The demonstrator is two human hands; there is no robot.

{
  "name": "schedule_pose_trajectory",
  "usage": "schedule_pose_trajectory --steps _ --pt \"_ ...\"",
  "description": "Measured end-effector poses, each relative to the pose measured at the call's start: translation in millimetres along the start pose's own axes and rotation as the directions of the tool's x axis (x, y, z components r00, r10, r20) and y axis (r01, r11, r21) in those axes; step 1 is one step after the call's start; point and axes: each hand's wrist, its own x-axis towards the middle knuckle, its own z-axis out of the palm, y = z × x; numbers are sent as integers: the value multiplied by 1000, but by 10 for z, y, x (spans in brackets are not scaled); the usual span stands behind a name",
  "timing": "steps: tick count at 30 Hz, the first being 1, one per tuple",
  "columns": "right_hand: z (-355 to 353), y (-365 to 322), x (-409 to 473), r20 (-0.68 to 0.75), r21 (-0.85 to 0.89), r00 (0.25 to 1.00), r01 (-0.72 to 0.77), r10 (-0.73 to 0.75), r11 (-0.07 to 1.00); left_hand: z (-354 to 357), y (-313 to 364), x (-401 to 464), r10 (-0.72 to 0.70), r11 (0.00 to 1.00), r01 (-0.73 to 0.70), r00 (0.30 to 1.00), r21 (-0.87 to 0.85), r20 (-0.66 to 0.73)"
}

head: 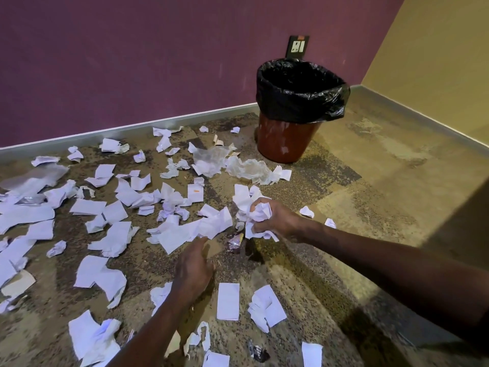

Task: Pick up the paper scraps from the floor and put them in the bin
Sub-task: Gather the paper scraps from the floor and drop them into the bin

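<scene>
Several white paper scraps [105,215] lie scattered over the speckled carpet, thickest at the left and middle. My right hand [275,218] is shut on a crumpled wad of white paper [260,210] just above the floor. My left hand [194,266] hovers with fingers apart, its fingertips at the edge of a large flat scrap [185,231]; it holds nothing. The red-brown bin [288,141] with a black liner [299,102] stands upright against the purple wall, beyond my right hand.
Crumpled clear plastic [248,169] lies in front of the bin. A small shiny wrapper [235,243] sits between my hands, another [258,352] near the bottom. A wall socket [297,46] is above the bin. A yellow wall meets the carpet at right.
</scene>
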Motion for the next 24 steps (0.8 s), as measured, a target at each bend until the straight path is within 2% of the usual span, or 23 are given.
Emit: schedule_pose_trajectory --steps 4,9,13,17,20,22,24 --pt "-208 -222 67 -59 89 995 83 -78 993 59 -2 67 28 991 -38 997 130 76" --pt "-564 -675 216 -253 182 955 207 -158 961 156 -2 138 -28 944 -31 984 328 174" --pt "-984 -1151 423 -391 262 910 257 -142 930 153 81 199 -81 888 -34 970 458 228" --pt "-1486 -1692 816 -517 358 834 413 -191 837 146 144 240 -115 840 -42 961 541 253" --pt "-1833 -2083 1169 -595 456 789 486 -150 746 160 182 288 -141 819 -33 956 573 257" --pt "-2045 -2236 1418 -655 452 752 468 -74 759 169 205 308 -159 814 -23 952 580 261" --pt "-2265 -2259 1606 -683 370 729 384 -33 846 184 212 332 -167 816 -13 952 578 257"
